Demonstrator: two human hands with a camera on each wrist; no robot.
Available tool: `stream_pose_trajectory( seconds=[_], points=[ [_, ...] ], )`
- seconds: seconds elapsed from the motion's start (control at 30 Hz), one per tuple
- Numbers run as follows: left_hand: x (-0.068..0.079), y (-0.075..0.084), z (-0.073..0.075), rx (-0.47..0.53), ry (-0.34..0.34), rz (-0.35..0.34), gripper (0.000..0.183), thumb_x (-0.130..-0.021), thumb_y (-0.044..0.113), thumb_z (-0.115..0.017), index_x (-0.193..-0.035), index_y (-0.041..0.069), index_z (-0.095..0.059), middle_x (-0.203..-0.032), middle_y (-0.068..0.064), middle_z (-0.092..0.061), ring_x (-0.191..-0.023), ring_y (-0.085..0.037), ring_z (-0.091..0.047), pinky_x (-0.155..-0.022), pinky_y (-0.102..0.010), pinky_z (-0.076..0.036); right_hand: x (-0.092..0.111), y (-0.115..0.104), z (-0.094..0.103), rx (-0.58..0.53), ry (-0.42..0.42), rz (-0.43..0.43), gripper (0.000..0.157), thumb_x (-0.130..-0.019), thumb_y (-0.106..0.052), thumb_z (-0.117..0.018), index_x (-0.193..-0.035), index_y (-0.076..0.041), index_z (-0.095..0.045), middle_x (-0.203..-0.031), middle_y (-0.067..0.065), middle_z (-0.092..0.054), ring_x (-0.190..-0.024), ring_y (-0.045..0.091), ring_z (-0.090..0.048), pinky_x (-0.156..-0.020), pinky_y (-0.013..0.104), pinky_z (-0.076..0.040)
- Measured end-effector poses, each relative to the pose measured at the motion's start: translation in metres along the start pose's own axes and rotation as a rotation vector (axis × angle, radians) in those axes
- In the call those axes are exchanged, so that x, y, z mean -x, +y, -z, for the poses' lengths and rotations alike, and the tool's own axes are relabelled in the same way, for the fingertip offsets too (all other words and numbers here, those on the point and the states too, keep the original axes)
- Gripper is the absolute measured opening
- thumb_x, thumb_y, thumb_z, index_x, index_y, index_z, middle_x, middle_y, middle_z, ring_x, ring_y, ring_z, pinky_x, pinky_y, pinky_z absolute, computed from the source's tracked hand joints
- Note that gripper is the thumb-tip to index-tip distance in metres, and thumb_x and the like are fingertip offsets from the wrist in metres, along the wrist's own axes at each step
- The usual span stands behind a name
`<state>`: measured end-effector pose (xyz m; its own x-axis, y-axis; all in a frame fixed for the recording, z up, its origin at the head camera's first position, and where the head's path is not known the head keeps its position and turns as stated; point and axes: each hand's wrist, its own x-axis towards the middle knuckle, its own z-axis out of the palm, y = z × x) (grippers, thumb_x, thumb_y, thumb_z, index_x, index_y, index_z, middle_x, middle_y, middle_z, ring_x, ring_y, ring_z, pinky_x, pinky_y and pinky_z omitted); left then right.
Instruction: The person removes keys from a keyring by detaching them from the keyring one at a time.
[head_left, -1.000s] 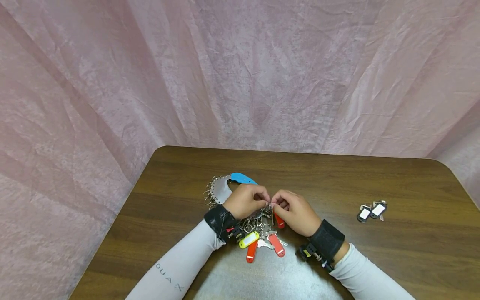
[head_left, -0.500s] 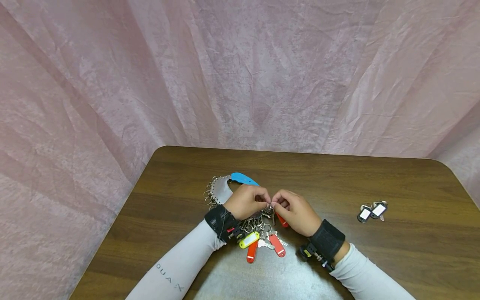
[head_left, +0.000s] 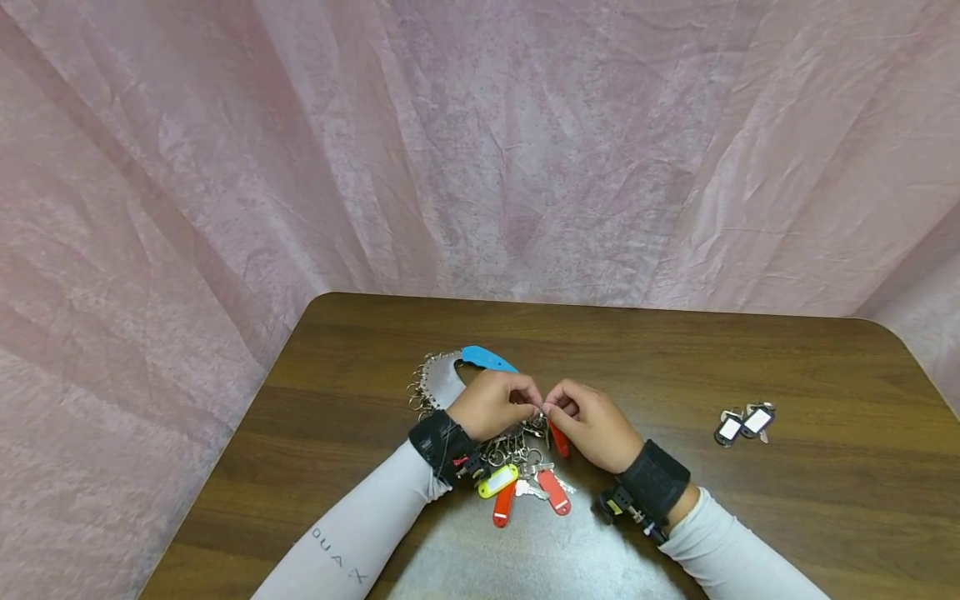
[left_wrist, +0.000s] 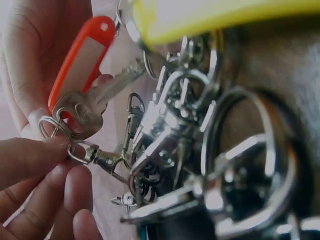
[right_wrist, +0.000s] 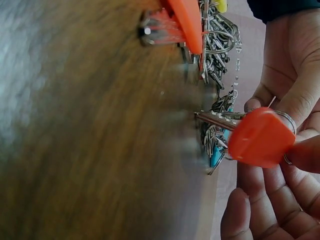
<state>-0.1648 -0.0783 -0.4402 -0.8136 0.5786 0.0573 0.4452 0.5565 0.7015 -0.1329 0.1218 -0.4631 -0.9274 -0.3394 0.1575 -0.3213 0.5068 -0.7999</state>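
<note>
Thumb and fingertips of my left hand (head_left: 491, 402) pinch the loop of a small metal swivel clasp (left_wrist: 106, 159), in front of a grey crescent plate (head_left: 442, 383) with a blue handle (head_left: 487, 358). Facing it, my right hand (head_left: 596, 423) pinches a split ring (left_wrist: 52, 126) that carries a silver key (left_wrist: 82, 116) and a red key tag (right_wrist: 261, 137). In the left wrist view, ring and clasp loop meet at the fingertips. Rings and clasps line the plate's edge. Below hang a yellow tag (head_left: 498, 481), two red tags (head_left: 554, 492) and keys (head_left: 531, 487).
Two black key tags (head_left: 757, 419) with white labels and keys lie together on the brown wooden table (head_left: 637, 342) at the right. A pink curtain (head_left: 510, 167) hangs behind the table's far edge. Both wrists wear black straps (head_left: 654, 487).
Both hands stay nearly in place, fingertips together. The red tag under my right hand swings slightly out and back. The black tags remain where they were.
</note>
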Motion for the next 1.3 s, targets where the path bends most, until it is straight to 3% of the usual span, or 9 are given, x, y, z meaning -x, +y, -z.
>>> stream_pose_trajectory(
  seconds=[0.3,0.53,0.8,1.3],
  points=[
    [-0.0001,-0.0010,0.0000,0.021,0.009,0.066,0.008,-0.091,0.007,-0.072,-0.094,0.014,-0.073,-0.086,0.001,-0.072,-0.078,-0.006,-0.063,-0.072,-0.020,-0.051,0.0002,-0.0025,-0.0001,0.011,0.017,0.015,0.005,-0.097,-0.012,-0.064,-0.094,-0.016,-0.065,-0.088,-0.004,-0.067,-0.078,0.006,-0.061,-0.071,0.022,-0.053],
    [-0.0007,-0.0010,-0.0001,0.015,0.029,0.062,0.008,-0.090,0.007,-0.071,-0.092,0.014,-0.073,-0.087,0.000,-0.073,-0.080,-0.007,-0.064,-0.074,-0.021,-0.052,0.0003,-0.0009,-0.0004,0.008,0.012,0.041,0.004,-0.097,-0.012,-0.064,-0.094,-0.012,-0.066,-0.089,-0.002,-0.068,-0.078,0.007,-0.062,-0.071,0.021,-0.053],
    [-0.0008,-0.0023,-0.0011,-0.002,0.023,0.103,0.006,-0.091,0.011,-0.071,-0.092,0.017,-0.073,-0.085,0.002,-0.072,-0.078,-0.005,-0.063,-0.072,-0.021,-0.051,0.0014,-0.0001,-0.0016,-0.003,0.011,0.058,0.003,-0.097,-0.011,-0.064,-0.094,-0.012,-0.067,-0.090,-0.001,-0.069,-0.079,0.007,-0.063,-0.071,0.022,-0.054],
    [-0.0005,0.0011,-0.0012,-0.012,0.007,0.051,0.007,-0.090,0.007,-0.071,-0.090,0.014,-0.073,-0.084,-0.001,-0.073,-0.078,-0.007,-0.064,-0.070,-0.020,-0.051,0.0021,-0.0028,0.0004,-0.022,-0.003,0.052,0.004,-0.098,-0.012,-0.064,-0.095,-0.014,-0.066,-0.091,-0.001,-0.069,-0.079,0.008,-0.064,-0.070,0.022,-0.055]
  ],
)
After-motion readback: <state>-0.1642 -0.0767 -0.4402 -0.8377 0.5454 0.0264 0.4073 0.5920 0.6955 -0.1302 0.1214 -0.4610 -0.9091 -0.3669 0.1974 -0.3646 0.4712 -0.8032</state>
